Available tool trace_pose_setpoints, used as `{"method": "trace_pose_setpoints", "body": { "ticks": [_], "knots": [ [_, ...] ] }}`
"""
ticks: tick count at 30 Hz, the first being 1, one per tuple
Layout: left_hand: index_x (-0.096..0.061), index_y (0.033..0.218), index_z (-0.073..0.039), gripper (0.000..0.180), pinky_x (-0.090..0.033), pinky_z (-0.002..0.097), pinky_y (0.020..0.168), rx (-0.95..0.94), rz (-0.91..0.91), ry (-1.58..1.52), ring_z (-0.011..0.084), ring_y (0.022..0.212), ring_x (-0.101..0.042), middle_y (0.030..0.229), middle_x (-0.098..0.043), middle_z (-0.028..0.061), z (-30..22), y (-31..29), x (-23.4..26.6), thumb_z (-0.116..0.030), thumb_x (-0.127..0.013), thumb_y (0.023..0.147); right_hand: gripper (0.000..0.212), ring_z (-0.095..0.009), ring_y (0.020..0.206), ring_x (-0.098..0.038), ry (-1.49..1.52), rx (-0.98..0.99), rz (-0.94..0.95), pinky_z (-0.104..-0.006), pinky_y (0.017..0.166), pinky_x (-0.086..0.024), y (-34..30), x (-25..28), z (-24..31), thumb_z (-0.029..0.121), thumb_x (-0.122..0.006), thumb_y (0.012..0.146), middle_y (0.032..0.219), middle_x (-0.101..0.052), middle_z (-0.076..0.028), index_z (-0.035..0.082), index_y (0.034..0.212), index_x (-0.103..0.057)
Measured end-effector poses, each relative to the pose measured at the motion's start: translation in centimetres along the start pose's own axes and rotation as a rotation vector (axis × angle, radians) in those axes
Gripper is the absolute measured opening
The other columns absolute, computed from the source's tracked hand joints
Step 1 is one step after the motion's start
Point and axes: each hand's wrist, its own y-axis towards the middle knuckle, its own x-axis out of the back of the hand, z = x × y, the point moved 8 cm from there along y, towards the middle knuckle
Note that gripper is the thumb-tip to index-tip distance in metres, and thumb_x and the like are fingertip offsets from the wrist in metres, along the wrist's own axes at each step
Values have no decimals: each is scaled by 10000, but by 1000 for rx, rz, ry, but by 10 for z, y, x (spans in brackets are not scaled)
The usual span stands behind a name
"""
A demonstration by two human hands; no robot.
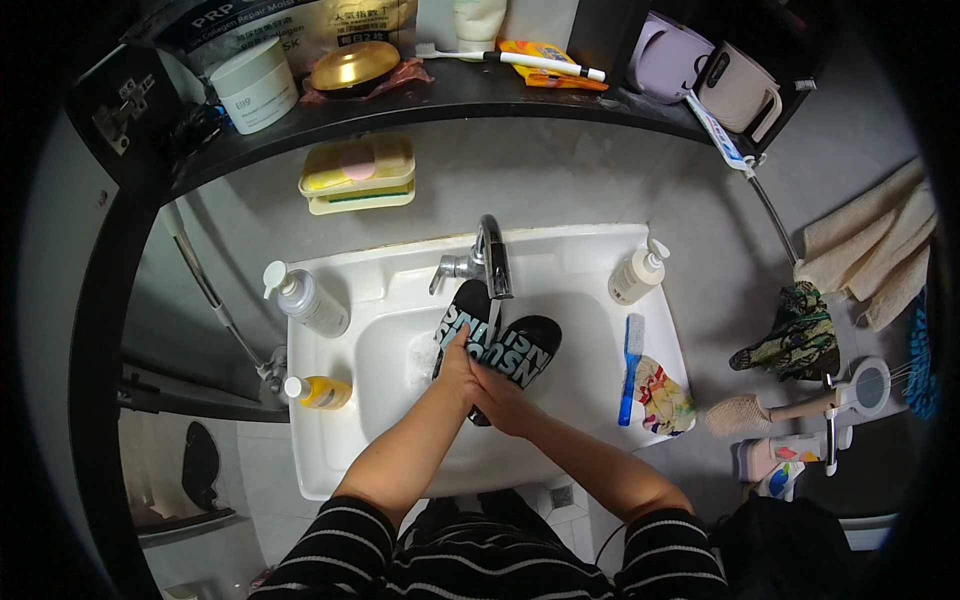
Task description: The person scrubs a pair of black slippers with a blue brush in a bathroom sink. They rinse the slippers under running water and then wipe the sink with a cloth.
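Note:
Two black slide sandals with pale lettering are held over the white sink (590, 400), under the chrome faucet (492, 260). My left hand (457, 368) is closed on the left slide sandal (466, 310), its thumb lying over the strap. Beside it, my right hand (503, 400) is closed around the lower part of the right slide sandal (530, 345). The hands touch each other, and the sandals are side by side with their toes pointing up and apart. A thin stream seems to fall from the spout between them. Suds lie in the basin to the left.
A white pump bottle (308, 300) and a yellow bottle (318, 392) stand on the left rim. At the right are another pump bottle (637, 273), a blue brush (631, 370) and a patterned cloth (662, 398). A black shelf (440, 108) with toiletries and mugs overhangs the back.

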Motion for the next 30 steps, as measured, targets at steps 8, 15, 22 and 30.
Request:
{"method": "trace_pose_setpoints", "body": {
  "ticks": [8,15,22,30],
  "knots": [
    [-536,1166,-147,528,-470,407,824,-24,1,-20,244,969,-567,1053,-600,44,17,14,38,-431,-725,762,435,-399,1052,-511,-507,-104,-615,-448,888,-400,17,80,-9,252,-594,850,1126,-538,-240,17,1194,-468],
    [-544,1184,-141,680,-442,439,935,39,90,-8,251,1075,-560,1162,-596,46,29,-28,31,-643,-618,733,402,-430,622,-594,-659,-388,-532,-494,597,-477,43,59,-40,406,-548,877,651,-604,-218,10,828,-598],
    [-525,1234,-148,829,-451,423,929,51,75,58,269,1072,-576,1187,-590,85,2,-23,44,-782,-499,700,637,-394,976,-589,-367,-55,-103,-415,806,-483,73,24,11,239,-596,839,1145,-541,-288,-24,1348,-317],
    [-530,1235,-128,872,-461,478,907,101,141,258,294,1062,-576,1172,-584,148,-17,-32,44,-767,-590,644,762,-130,995,-536,110,-186,252,-278,891,-430,77,44,10,87,-676,780,1134,-577,-85,133,1436,-290]
  ]
}}
